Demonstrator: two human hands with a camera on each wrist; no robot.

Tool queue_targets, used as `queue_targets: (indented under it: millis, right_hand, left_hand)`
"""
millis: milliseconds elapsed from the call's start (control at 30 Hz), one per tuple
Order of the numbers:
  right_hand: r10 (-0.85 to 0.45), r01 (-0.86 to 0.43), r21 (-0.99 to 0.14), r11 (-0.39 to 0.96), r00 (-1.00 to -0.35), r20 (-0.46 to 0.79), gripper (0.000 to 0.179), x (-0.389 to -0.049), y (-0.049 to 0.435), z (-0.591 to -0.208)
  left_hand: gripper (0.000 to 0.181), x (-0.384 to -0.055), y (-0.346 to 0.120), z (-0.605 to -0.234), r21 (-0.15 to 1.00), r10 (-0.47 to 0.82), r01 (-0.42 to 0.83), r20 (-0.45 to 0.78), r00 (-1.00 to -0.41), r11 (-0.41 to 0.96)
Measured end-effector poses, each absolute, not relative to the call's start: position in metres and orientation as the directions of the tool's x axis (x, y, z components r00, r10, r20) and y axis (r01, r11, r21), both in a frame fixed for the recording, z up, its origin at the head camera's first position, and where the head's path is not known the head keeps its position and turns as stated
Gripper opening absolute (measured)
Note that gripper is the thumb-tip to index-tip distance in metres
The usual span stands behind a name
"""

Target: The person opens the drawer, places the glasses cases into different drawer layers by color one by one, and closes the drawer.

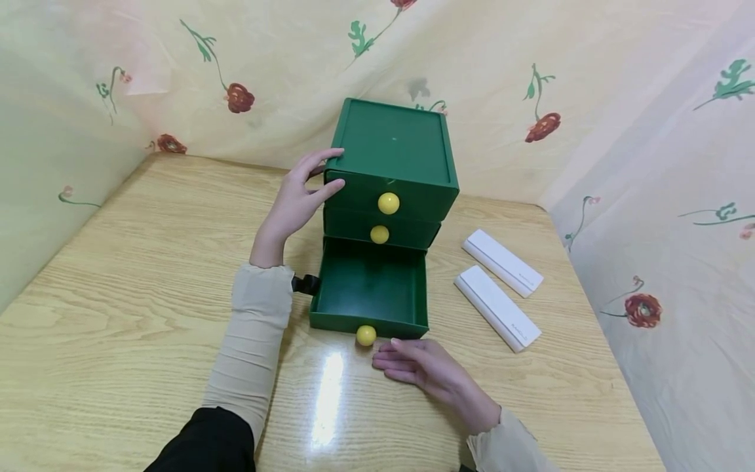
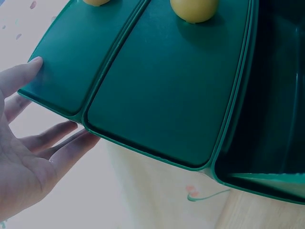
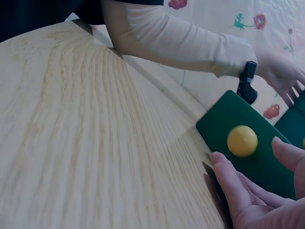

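Note:
A green three-drawer desktop cabinet stands near the back wall, its bottom drawer pulled out and bare inside. The top and middle drawers are closed; each drawer has a round yellow knob. My left hand rests on the cabinet's upper left corner. In the left wrist view its thumb touches the front, with the other fingers along the side. My right hand is just in front of the bottom drawer, beside its yellow knob. Its fingers are extended and hold nothing, thumb apart from the knob in the right wrist view.
Two white oblong boxes lie side by side on the wooden table, right of the cabinet. Behind and at both sides hangs a flower-patterned cloth. A black strap device on the left wrist is close to the drawer's left wall.

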State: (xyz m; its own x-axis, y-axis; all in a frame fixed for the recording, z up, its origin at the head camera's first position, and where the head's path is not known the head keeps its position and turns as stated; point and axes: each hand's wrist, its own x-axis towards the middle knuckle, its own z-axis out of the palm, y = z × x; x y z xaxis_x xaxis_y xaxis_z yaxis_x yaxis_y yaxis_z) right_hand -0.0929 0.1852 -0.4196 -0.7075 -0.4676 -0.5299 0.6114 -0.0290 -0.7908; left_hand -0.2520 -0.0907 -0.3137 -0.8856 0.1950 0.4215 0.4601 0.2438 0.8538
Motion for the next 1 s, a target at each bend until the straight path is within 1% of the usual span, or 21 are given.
queue_targets:
  millis: [133, 400, 500, 567, 667, 733, 800, 833, 900, 967, 1000]
  right_hand:
    - [-0.482, 0.594, -0.804, -0.029, -0.713, -0.51, 0.057, -0.091, 0.201, -0.419]
    - [-0.5, 0.573, -0.815, -0.081, -0.731, -0.464, 0.053, -0.087, 0.232, -0.42]
    - [-0.491, 0.546, -0.834, -0.079, -0.75, -0.444, 0.052, -0.087, 0.243, -0.418]
    - [-0.459, 0.506, -0.861, -0.046, -0.776, -0.432, 0.051, -0.087, 0.249, -0.416]
    - [-0.372, 0.393, -0.916, 0.077, -0.841, -0.392, 0.052, -0.089, 0.254, -0.411]
    - [-0.294, 0.265, -0.938, 0.225, -0.899, -0.325, 0.052, -0.091, 0.257, -0.406]
    - [-0.211, 0.101, -0.905, 0.412, -0.956, -0.202, 0.047, -0.093, 0.26, -0.4]
    - [-0.179, 0.018, -0.861, 0.509, -0.976, -0.126, 0.043, -0.095, 0.261, -0.397]
    - [-0.148, -0.132, -0.706, 0.696, -0.988, 0.039, 0.038, -0.098, 0.266, -0.391]
    - [-0.158, -0.232, -0.518, 0.823, -0.97, 0.184, 0.035, -0.102, 0.272, -0.388]
    - [-0.174, -0.262, -0.433, 0.862, -0.957, 0.233, 0.035, -0.105, 0.276, -0.386]
  left_hand:
    - [0.048, -0.252, -0.091, -0.312, 0.854, 0.194, 0.46, 0.422, -0.886, 0.243]
    - [0.048, -0.253, -0.09, -0.313, 0.852, 0.2, 0.468, 0.429, -0.881, 0.234]
    - [0.048, -0.251, -0.09, -0.313, 0.858, 0.198, 0.458, 0.419, -0.886, 0.233]
    - [0.048, -0.25, -0.09, -0.313, 0.861, 0.195, 0.451, 0.413, -0.89, 0.233]
    - [0.048, -0.249, -0.091, -0.313, 0.863, 0.191, 0.448, 0.411, -0.891, 0.232]
    - [0.048, -0.248, -0.091, -0.313, 0.863, 0.19, 0.449, 0.412, -0.891, 0.232]
    - [0.048, -0.249, -0.091, -0.313, 0.862, 0.191, 0.451, 0.415, -0.89, 0.229]
    - [0.049, -0.249, -0.091, -0.313, 0.862, 0.192, 0.453, 0.416, -0.889, 0.228]
    - [0.049, -0.25, -0.091, -0.314, 0.861, 0.195, 0.455, 0.417, -0.888, 0.226]
    - [0.049, -0.25, -0.09, -0.314, 0.861, 0.196, 0.455, 0.418, -0.887, 0.226]
    - [0.049, -0.25, -0.09, -0.314, 0.861, 0.196, 0.455, 0.417, -0.887, 0.226]
